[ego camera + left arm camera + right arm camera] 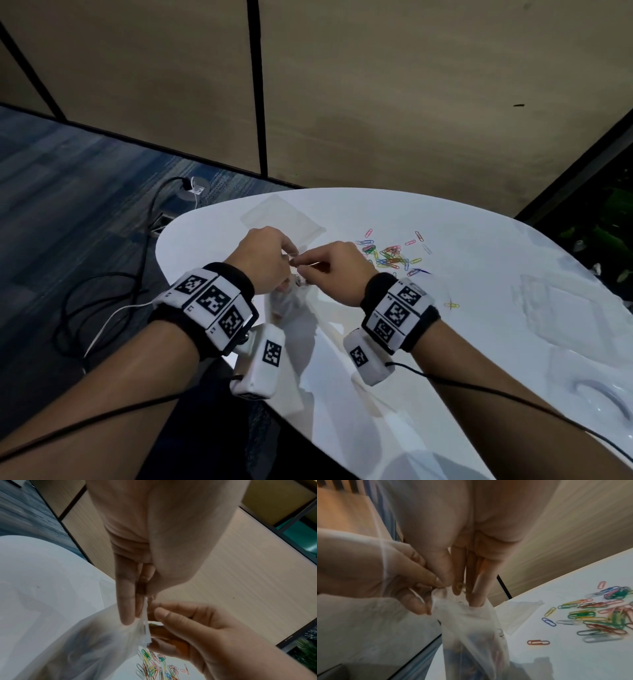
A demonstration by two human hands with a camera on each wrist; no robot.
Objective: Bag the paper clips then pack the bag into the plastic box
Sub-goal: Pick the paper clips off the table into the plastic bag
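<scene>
While the left hand (265, 255) pinched the bag (471, 622) mouth open above the table (479, 342), the right hand (337, 270) fed in a clip (459, 586); a slack rim could spill it among the loose clips (394, 257).

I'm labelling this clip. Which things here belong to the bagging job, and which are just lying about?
Job:
clear bag, held by left hand
right hand with clip at its mouth
paper clips
plastic box

Lying about:
spare bag
floor cables
</scene>
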